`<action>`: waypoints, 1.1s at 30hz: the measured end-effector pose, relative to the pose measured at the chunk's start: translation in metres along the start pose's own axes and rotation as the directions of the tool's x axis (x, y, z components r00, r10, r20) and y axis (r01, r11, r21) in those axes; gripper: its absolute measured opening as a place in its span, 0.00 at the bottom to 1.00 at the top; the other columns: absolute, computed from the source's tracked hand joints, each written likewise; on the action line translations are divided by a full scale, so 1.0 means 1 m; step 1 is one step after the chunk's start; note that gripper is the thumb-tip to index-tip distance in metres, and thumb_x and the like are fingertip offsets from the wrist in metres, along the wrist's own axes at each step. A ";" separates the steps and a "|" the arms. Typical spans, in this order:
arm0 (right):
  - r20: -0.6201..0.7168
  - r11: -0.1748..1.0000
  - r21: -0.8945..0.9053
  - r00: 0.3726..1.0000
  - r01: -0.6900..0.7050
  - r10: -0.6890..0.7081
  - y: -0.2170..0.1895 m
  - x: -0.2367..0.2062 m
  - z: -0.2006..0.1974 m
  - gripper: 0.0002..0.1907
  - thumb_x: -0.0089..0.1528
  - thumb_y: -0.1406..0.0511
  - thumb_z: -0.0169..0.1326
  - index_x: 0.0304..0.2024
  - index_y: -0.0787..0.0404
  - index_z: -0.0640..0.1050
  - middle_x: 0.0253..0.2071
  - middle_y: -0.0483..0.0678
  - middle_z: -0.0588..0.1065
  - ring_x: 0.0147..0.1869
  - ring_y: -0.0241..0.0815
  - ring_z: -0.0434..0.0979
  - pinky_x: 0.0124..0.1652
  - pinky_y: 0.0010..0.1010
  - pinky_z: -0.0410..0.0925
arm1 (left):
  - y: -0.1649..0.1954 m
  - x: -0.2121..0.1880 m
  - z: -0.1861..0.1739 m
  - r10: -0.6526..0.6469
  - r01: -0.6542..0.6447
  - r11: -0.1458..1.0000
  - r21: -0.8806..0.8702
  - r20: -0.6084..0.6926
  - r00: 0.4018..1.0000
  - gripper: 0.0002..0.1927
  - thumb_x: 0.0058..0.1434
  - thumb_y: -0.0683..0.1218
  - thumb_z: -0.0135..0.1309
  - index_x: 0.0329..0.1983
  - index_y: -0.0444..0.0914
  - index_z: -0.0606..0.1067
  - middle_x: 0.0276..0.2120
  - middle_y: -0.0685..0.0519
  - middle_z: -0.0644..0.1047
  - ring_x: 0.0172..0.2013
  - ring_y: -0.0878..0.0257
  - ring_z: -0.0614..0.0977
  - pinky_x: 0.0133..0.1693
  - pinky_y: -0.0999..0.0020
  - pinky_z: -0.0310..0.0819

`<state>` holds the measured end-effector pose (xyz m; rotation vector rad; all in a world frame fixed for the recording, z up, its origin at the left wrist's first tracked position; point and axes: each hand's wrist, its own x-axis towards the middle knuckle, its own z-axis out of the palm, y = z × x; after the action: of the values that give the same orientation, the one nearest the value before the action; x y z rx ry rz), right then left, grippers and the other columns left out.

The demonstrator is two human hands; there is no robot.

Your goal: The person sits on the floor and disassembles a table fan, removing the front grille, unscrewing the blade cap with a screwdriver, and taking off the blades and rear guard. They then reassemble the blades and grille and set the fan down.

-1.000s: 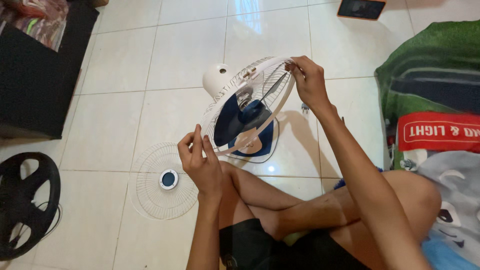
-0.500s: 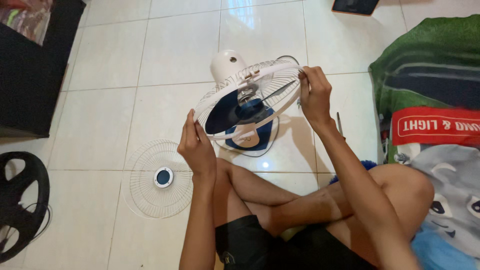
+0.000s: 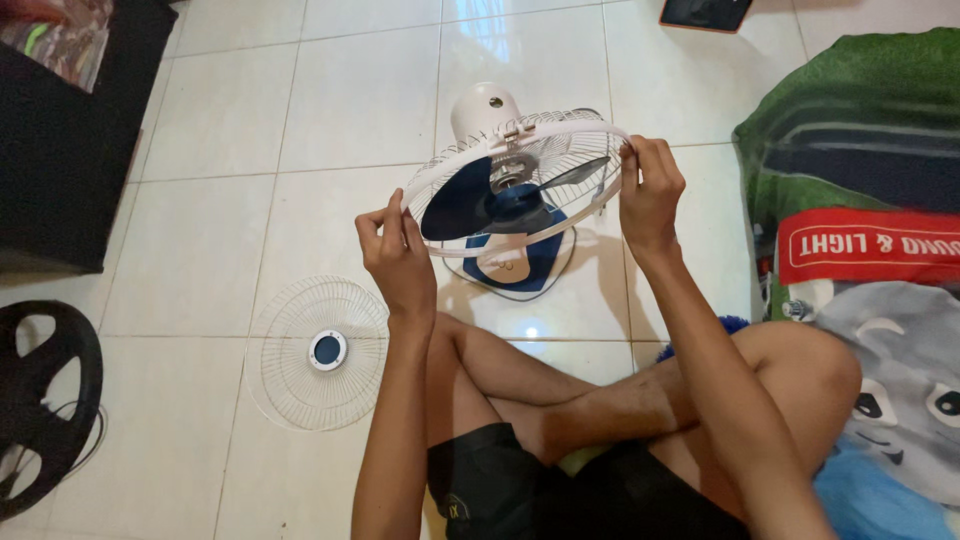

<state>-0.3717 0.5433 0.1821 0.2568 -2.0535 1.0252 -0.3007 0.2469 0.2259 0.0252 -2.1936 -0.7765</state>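
A small white table fan (image 3: 515, 195) with dark blue blades stands on the tiled floor in front of my crossed legs. Its rear wire guard and white rim tilt upward, with no front cover on. My left hand (image 3: 397, 255) pinches the rim at its left side. At the rim's right side my right hand (image 3: 650, 190) grips the rim. The fan's white motor housing (image 3: 483, 108) shows behind the guard. A loose white wire front guard (image 3: 318, 352) with a blue centre cap lies flat on the floor, left of my left forearm.
A black round fan part (image 3: 40, 400) with a cable lies at the far left. A dark cabinet (image 3: 70, 150) stands at the upper left. Colourful bedding and a green blanket (image 3: 860, 200) fill the right side. A dark flat object (image 3: 705, 12) lies at the top edge.
The fan has been tilted from facing sideways to a flatter, more level pose. Both hands moved with the rim, the left hand shifting onto its left edge.
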 end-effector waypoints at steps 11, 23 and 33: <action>0.004 0.999 0.041 0.999 0.033 -0.033 -0.001 0.003 -0.008 0.07 0.69 0.76 0.59 0.49 0.67 0.78 0.41 0.54 0.77 0.40 0.47 0.80 0.39 0.33 0.73 | -0.010 -0.006 0.008 -0.015 0.011 0.998 -0.060 -0.073 0.997 0.17 0.68 0.33 0.57 0.59 0.36 0.78 0.41 0.48 0.74 0.36 0.61 0.80 0.35 0.67 0.78; 0.072 0.995 0.100 0.997 -0.004 -0.004 0.017 -0.001 -0.002 0.10 0.68 0.78 0.54 0.51 0.69 0.77 0.42 0.54 0.77 0.43 0.46 0.81 0.40 0.33 0.74 | -0.021 -0.019 0.013 -0.019 0.013 0.996 -0.089 -0.070 0.997 0.20 0.68 0.32 0.55 0.62 0.35 0.76 0.46 0.47 0.76 0.40 0.60 0.82 0.39 0.67 0.80; 0.184 0.933 0.218 0.951 -0.285 0.247 0.038 -0.027 0.021 0.06 0.72 0.71 0.56 0.46 0.73 0.77 0.36 0.52 0.77 0.37 0.36 0.80 0.35 0.29 0.79 | -0.055 -0.050 0.036 -0.296 0.292 0.928 -0.233 0.015 0.955 0.11 0.66 0.33 0.52 0.51 0.31 0.78 0.40 0.47 0.79 0.37 0.61 0.85 0.36 0.68 0.82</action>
<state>-0.3856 0.5482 0.1330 0.1890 -2.1404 1.4700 -0.3039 0.2340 0.1437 0.2485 -2.0907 -1.1933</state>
